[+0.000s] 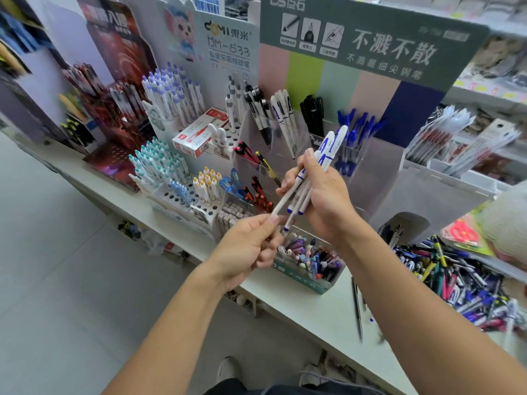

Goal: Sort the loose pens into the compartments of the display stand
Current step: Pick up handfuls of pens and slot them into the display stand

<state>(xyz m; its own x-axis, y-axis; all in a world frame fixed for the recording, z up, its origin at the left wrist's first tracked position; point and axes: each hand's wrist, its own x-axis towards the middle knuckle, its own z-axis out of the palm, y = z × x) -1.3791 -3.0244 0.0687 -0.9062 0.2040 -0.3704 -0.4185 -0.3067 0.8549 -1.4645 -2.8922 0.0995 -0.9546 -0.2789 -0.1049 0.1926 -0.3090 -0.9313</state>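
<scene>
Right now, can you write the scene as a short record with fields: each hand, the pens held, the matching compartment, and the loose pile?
left hand: pinches the lower end of one white pen
right hand: grips a bundle of white pens with blue caps
matching compartment: clear compartment holding similar white pens, behind the hands
neighbouring compartment: blue pens
loose pile: mixed pens on the shelf at right
stray item: dark pen lying on the counter

Right hand (319, 192) gripping a bundle of white pens (325, 155), left hand (248, 243) pinching one pen (288, 195), clear display stand (379, 178) behind
</scene>
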